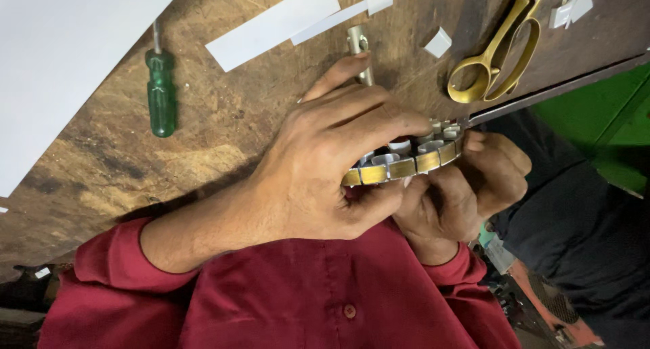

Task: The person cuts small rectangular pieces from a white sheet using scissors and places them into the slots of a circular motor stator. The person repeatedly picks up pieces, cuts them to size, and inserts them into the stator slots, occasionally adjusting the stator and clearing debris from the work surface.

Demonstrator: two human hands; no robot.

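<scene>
Both hands are wrapped around the same part, a round brass-coloured ring [406, 165] with little curled white paper liners tucked into its slots, held right at the near edge of the wooden desk [223, 119], up against the red shirt. From where I'm standing the left hand [325, 159] is clenched over the top and side of it, fingers curled onto the upper face and thumb under the rim, index finger stretched out toward a small metal tube [359, 48] lying on the desk. Right hand [474, 180] cups it from below and from the far side, closed around the rim (most of the ring is hidden, so I can't tell how deep that grip goes). Ring lies roughly flat, slotted face up, visible rim running left to right and rising a bit toward the right hand. Nearby: a green-handled screwdriver [161, 92] off to the left, pointing away from the body, brass scissors [497, 54] to the right, white paper strips [274, 25] further back.
</scene>
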